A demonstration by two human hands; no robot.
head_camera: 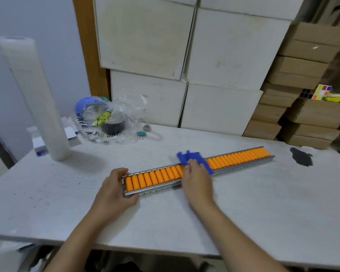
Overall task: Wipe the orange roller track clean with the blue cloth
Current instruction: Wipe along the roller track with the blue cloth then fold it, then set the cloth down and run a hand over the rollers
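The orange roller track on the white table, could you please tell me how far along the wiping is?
Cleanliness can't be judged from this view, so nothing is visibly finished. In hand: the left hand steadies the near end of the orange roller track in its metal frame, while the right hand presses the blue cloth onto the rollers roughly mid-length. Left: rollers are exposed on both sides of the cloth, so either stretch may still need wiping.

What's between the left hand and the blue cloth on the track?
In the head view, only a run of bare orange rollers of the roller track lies between the left hand, gripping the near end, and the blue cloth under the right hand.
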